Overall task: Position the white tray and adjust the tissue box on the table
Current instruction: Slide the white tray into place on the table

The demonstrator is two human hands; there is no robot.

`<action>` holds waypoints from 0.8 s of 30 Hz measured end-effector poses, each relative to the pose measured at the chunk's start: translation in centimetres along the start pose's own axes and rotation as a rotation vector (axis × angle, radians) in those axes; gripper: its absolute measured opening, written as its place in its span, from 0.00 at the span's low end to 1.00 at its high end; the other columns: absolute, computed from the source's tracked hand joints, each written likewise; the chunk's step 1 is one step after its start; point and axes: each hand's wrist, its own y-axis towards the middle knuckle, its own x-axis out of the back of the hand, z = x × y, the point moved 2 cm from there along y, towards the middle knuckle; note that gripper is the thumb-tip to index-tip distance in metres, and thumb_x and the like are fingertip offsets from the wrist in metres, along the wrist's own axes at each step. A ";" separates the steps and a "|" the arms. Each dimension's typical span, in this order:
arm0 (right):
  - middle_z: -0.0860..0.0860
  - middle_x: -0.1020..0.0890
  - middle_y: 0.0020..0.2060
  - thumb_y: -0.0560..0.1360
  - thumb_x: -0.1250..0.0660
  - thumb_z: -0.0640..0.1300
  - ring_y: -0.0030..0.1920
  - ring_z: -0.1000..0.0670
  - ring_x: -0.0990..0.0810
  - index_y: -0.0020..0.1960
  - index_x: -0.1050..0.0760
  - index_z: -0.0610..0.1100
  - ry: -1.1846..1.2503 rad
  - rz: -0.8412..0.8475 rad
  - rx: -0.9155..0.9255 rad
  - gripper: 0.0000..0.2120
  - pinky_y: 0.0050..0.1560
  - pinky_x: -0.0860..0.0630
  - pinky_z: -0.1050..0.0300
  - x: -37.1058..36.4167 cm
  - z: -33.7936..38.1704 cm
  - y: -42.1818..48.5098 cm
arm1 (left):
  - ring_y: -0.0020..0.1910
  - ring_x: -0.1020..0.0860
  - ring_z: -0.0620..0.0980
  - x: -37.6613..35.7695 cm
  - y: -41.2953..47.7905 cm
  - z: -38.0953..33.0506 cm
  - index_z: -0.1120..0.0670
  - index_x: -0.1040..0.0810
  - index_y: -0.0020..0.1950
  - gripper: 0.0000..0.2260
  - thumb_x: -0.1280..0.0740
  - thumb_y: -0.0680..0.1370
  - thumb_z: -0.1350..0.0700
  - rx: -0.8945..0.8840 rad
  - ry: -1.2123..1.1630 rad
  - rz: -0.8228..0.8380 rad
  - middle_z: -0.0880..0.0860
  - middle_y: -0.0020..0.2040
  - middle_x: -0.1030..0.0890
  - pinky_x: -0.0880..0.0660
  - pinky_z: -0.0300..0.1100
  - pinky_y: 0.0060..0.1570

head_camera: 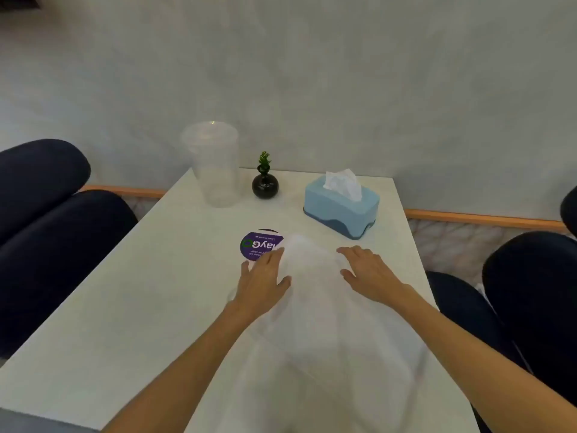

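Note:
A white tray point(315, 295) lies lengthwise on the white table point(125, 307), blurred, running from the table's middle toward the near edge. My left hand point(265, 276) rests on the tray's far left side with fingers spread. My right hand point(368, 273) lies flat at its far right side. Whether either hand grips the rim is unclear. A light blue tissue box point(342, 206) with a white tissue sticking out stands behind the tray at the back right, apart from both hands.
A purple round sticker point(259, 243) sits on the table, partly under the tray's far left corner. A clear plastic container point(215, 165) and a small black vase with a green plant point(265, 182) stand at the back edge. Dark chairs point(46, 220) flank the table.

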 end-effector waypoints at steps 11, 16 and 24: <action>0.39 0.28 0.62 0.78 0.45 0.36 0.59 0.39 0.28 0.71 0.40 0.39 -0.075 -0.003 -0.183 0.21 0.59 0.29 0.47 -2.9 -2.1 0.9 | 0.59 0.26 0.59 -2.4 -1.0 5.1 0.59 0.32 0.67 0.17 0.40 0.79 0.58 0.334 0.059 -0.023 0.59 0.62 0.26 0.27 0.52 0.55; 0.38 0.28 0.60 0.78 0.48 0.31 0.59 0.39 0.28 0.68 0.36 0.37 -0.125 0.050 -0.264 0.19 0.58 0.28 0.48 -3.3 -3.6 1.1 | 0.56 0.25 0.61 -2.4 0.1 6.2 0.64 0.26 0.63 0.15 0.43 0.77 0.70 0.328 -0.007 -0.051 0.63 0.58 0.26 0.25 0.52 0.56; 0.40 0.25 0.54 0.77 0.42 0.35 0.52 0.41 0.24 0.59 0.31 0.37 -0.068 0.091 -0.326 0.11 0.49 0.27 0.50 -2.6 -6.1 -0.6 | 0.60 0.27 0.61 -2.1 2.3 5.2 0.63 0.30 0.66 0.17 0.37 0.77 0.62 0.334 -0.189 -0.017 0.62 0.62 0.28 0.27 0.52 0.60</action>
